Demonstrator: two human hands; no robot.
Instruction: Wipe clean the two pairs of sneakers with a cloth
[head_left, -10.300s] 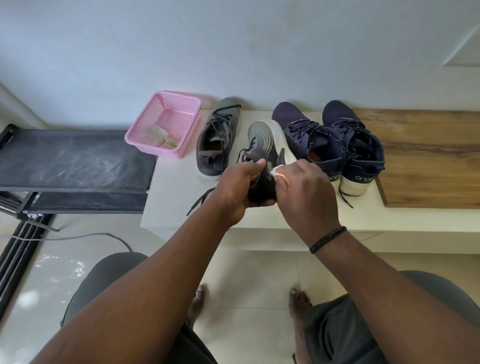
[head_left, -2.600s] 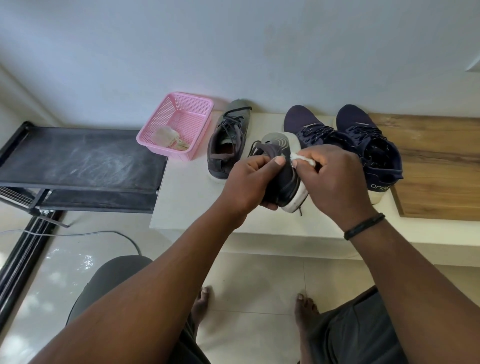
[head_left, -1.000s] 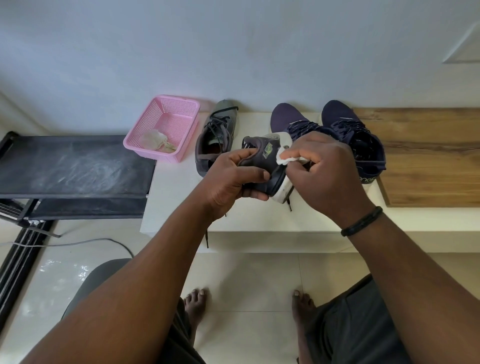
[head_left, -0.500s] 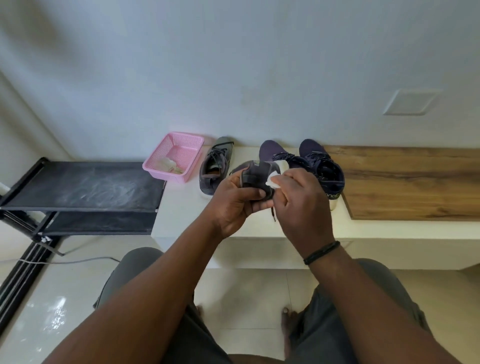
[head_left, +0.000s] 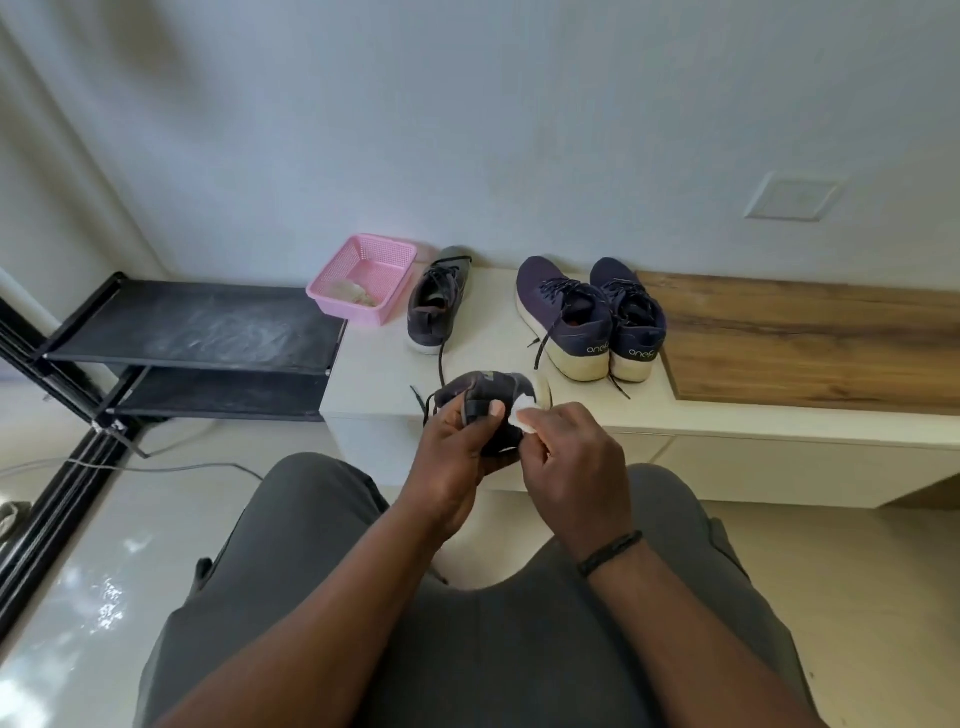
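Grey sneaker (head_left: 485, 400): left hand (head_left: 457, 457) is gripping it off the surface (head_left: 374, 379), steadying it; right hand (head_left: 566, 457) is pinching the cloth (head_left: 522, 418), seemingly against its side.

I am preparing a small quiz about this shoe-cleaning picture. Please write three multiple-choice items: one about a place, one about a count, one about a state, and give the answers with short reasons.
1. Where is the pink basket?
A. on the wooden panel
B. at the left end of the white bench, left of the grey sneaker
C. on the floor

2. How many sneakers stand on the bench, not held?
A. one
B. two
C. three

3. What does the right hand do?
A. hangs idle
B. pinches a white cloth against the held sneaker
C. pulls a lace

Answers:
1 B: the pink basket sits beside the grey sneaker on the white bench.
2 C: one grey and the two navy sneakers.
3 B: the right hand presses the white cloth to the held sneaker, which the left hand grips.
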